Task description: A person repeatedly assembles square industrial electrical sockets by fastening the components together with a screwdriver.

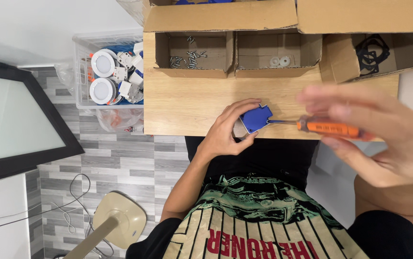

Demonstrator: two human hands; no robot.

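Here the left hand (225,134) pinches a blue part (256,118) at the worktop's (187,103) near edge, steadying it. The right hand (379,134), blurred, seems wrapped round an orange screwdriver (329,127) whose tip meets the part. Screws (187,58) wait in a far box.

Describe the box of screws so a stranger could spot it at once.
Start at the wooden table. Along its far edge stand open cardboard boxes; take the leftmost one, beside the clear plastic bin. It alone holds small silver screws.

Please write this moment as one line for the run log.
left hand: holds blue part at table edge | right hand: holds orange-handled screwdriver, tip at part
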